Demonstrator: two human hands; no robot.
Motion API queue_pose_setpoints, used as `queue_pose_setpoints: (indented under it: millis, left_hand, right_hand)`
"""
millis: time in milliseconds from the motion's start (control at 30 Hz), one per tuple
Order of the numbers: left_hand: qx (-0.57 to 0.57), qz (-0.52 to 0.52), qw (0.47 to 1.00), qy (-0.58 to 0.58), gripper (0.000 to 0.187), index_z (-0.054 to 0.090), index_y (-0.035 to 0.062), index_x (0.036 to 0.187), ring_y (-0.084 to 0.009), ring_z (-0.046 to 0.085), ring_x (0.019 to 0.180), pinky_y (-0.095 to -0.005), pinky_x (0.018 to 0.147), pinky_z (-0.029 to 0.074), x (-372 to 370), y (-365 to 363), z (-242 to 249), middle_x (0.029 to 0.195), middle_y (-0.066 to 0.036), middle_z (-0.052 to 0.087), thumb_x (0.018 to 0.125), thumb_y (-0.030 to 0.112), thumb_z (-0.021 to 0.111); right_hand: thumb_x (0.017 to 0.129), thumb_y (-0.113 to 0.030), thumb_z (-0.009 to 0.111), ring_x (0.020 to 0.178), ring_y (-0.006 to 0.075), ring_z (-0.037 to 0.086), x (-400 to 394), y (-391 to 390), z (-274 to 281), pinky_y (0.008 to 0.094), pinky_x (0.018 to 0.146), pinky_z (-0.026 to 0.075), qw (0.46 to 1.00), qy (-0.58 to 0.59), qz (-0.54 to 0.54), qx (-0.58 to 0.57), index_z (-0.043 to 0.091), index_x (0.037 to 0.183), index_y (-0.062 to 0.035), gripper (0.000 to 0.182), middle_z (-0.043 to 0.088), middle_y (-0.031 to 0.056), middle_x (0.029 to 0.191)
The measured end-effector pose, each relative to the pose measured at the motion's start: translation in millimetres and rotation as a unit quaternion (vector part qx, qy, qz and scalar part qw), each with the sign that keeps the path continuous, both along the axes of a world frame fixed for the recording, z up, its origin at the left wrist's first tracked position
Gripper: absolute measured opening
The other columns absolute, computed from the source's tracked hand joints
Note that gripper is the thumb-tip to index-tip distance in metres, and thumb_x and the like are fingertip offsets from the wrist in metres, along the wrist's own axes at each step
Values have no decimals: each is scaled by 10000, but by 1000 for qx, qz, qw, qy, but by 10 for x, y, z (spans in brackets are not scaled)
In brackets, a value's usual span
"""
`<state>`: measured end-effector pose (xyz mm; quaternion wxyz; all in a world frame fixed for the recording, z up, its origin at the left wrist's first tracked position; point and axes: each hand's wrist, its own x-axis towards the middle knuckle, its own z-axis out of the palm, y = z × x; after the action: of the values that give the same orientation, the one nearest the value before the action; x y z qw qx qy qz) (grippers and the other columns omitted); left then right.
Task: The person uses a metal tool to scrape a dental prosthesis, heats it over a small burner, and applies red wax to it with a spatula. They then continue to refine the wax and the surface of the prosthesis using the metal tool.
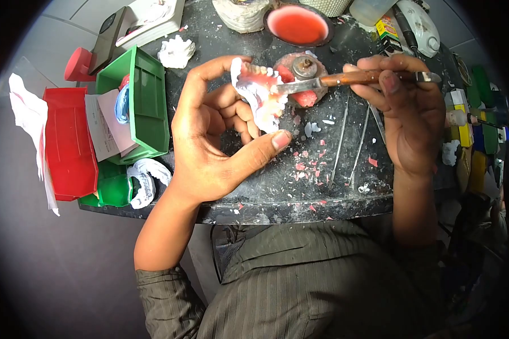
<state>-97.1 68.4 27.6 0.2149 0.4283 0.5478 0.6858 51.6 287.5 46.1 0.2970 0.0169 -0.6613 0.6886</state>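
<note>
My left hand (pixel 209 124) grips a dental model (pixel 260 104), white plaster with pink wax and a row of teeth, between its fingers and thumb. In my right hand (pixel 404 107) is a wax knife (pixel 353 78) with a wooden handle, held almost level. Its metal blade points left and its tip meets the pink wax on the model, or lies just over it. Behind the blade stands a small burner (pixel 305 66) with pink wax around it. Pink and white scraps (pixel 311 164) lie on the dark table below the model.
A round dish of red wax (pixel 298 25) stands at the back. Green bins (pixel 150 107) and a red bin (pixel 68 147) are at the left, near white plaster casts (pixel 144 181). Two thin metal instruments (pixel 340 138) lie near my right wrist. Small boxes and bottles crowd the right edge.
</note>
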Motion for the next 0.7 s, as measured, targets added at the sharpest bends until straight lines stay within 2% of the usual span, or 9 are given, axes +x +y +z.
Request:
queue_pose_setpoints:
  millis: [67, 167, 200, 267, 600, 700]
  left_hand:
    - [-30, 3, 1000, 7, 793, 344, -37, 1373, -170, 630, 965, -292, 836, 494, -1, -28, 16, 1183, -184, 618, 720, -33, 794]
    - [-34, 2, 999, 0, 793, 342, -40, 1378, -183, 631, 989, -299, 863, 491, 2, -36, 25, 1194, -187, 613, 724, -31, 790]
    - [-34, 2, 999, 0, 793, 342, -40, 1378, -183, 631, 989, -299, 863, 491, 2, -27, 18, 1194, -187, 613, 724, -31, 790]
    - [7, -2, 1000, -13, 734, 358, -51, 1322, -75, 608, 719, -187, 611, 477, 2, 5, 1, 1022, -131, 669, 738, -31, 801]
    - [9, 10, 1000, 4, 721, 365, -67, 1322, -73, 612, 731, -181, 610, 477, 8, 15, -3, 1025, -134, 670, 744, -31, 794]
    - [7, -1, 1000, -21, 710, 376, -76, 1331, -75, 611, 727, -188, 628, 480, 0, 1, -4, 1013, -138, 674, 757, -21, 790]
  right_hand:
    - [993, -42, 511, 1079, 391, 650, 25, 22, -4, 364, 896, 597, 1000, -12, 9, -10, 548, 1162, 73, 208, 643, 256, 1121]
    - [992, -41, 511, 1066, 394, 655, 29, 22, 17, 357, 886, 601, 1000, -20, -2, -5, 550, 1155, 78, 205, 644, 258, 1115]
    - [992, -41, 511, 1066, 394, 655, 23, 18, 20, 357, 886, 601, 1000, -21, -2, -5, 550, 1155, 78, 205, 644, 258, 1115]
    - [990, -33, 511, 1055, 392, 661, 4, 6, 27, 351, 875, 605, 1000, 1, -20, -3, 554, 1143, 83, 197, 646, 258, 1107]
    - [989, -17, 496, 1057, 394, 658, 44, 39, 45, 371, 882, 605, 1000, -12, 4, 23, 547, 1151, 77, 194, 639, 265, 1120]
    - [990, -17, 489, 1050, 367, 667, 41, 118, 36, 365, 904, 598, 1000, 17, 14, -5, 543, 1139, 106, 201, 639, 266, 1120]
